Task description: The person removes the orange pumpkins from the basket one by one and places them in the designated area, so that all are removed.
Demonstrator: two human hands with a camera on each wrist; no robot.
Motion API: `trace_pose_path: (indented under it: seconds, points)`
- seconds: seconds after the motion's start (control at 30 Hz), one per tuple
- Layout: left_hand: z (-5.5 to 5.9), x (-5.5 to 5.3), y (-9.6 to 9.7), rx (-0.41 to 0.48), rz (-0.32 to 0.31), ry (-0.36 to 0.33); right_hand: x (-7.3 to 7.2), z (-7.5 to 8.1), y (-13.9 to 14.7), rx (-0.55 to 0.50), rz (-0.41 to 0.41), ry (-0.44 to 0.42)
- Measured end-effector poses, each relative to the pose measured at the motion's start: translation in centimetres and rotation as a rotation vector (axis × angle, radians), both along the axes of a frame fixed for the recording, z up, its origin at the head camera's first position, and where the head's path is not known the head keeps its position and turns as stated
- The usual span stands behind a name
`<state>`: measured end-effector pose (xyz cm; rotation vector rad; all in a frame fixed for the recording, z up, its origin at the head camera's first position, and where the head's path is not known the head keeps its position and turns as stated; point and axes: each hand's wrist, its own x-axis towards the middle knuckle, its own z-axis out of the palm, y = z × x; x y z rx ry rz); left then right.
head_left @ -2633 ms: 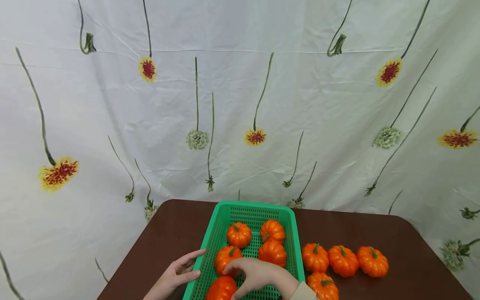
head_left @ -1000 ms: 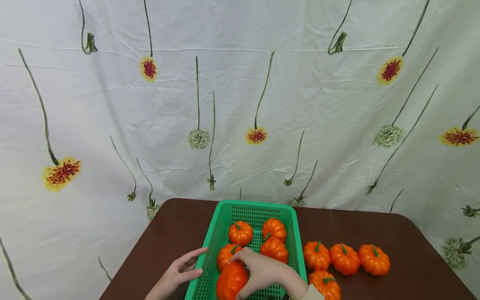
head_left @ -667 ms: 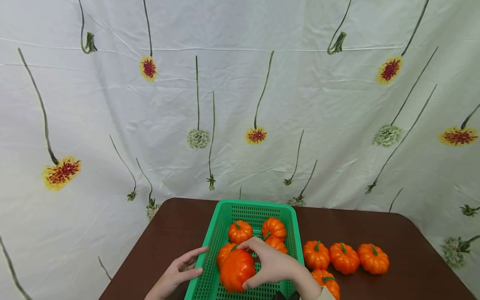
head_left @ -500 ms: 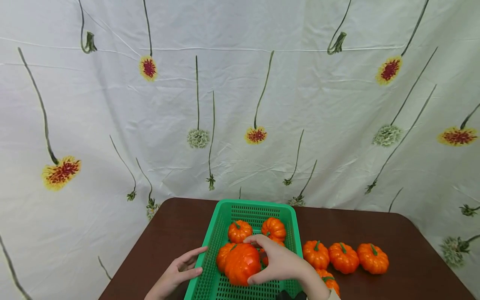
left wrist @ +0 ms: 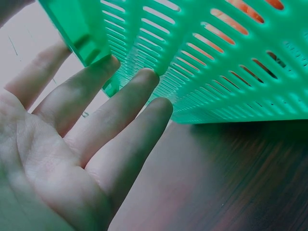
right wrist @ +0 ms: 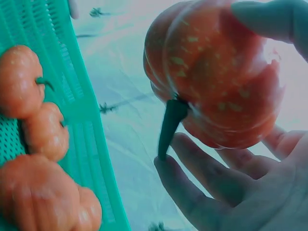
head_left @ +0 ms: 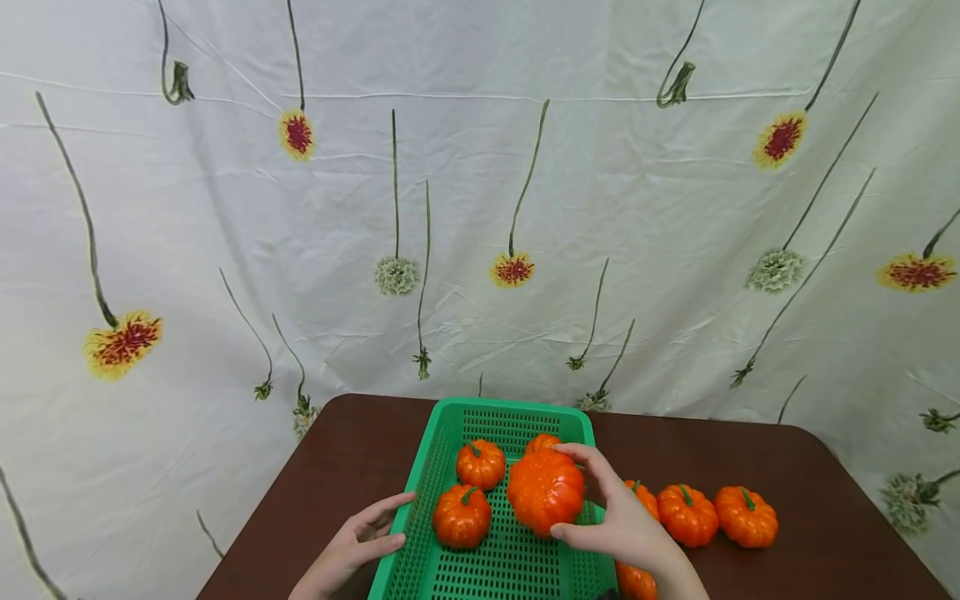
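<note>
My right hand grips an orange toy pumpkin between thumb and fingers, raised over the right part of a green plastic basket. Up close in the right wrist view, the held pumpkin shows its dark green stem beside the fingertips. My left hand is at the basket's left wall; in the left wrist view its extended fingers lie against the slotted side. Inside the basket sit a pumpkin at the back left and another pumpkin nearer. Behind the held one, a further pumpkin is partly hidden.
On the brown table right of the basket are two fully visible pumpkins. Closer to the basket, my right hand and forearm partly cover another pumpkin. A white flower-printed cloth hangs behind the table.
My right hand has lifted the pumpkin from the basket's near left part and carried it right and farther back, baring the slotted floor there. The left hand stays at the wall.
</note>
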<state>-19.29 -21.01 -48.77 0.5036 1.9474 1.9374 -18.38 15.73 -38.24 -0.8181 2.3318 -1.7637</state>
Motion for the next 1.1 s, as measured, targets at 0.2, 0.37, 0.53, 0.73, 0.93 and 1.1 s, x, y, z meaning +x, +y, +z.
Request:
trace_pose_path:
  seconds: [0.2,0.37,0.53,0.73,0.93,1.1]
  points:
    - [0.1,0.1,0.0,-0.001,0.001,0.016,0.9,-0.3,2.3,-0.074,-0.120,0.014]
    - [0.2,0.1,0.1,0.001,-0.006,0.021,1.6,-0.6,4.2,-0.133,-0.177,0.006]
    - [0.3,0.2,0.2,-0.022,0.020,0.004,1.9,-1.4,6.1,-0.169,-0.166,0.005]
    - [0.5,0.3,0.3,-0.013,0.014,0.022,2.3,-2.6,8.0,-0.210,-0.249,-0.036]
    - [0.4,0.3,0.2,-0.010,0.018,0.020,2.7,-4.2,10.2,-0.209,-0.366,-0.067]
    - [0.4,0.2,0.1,-0.011,0.019,0.008,0.8,-10.3,14.8,-0.254,-0.473,-0.037]
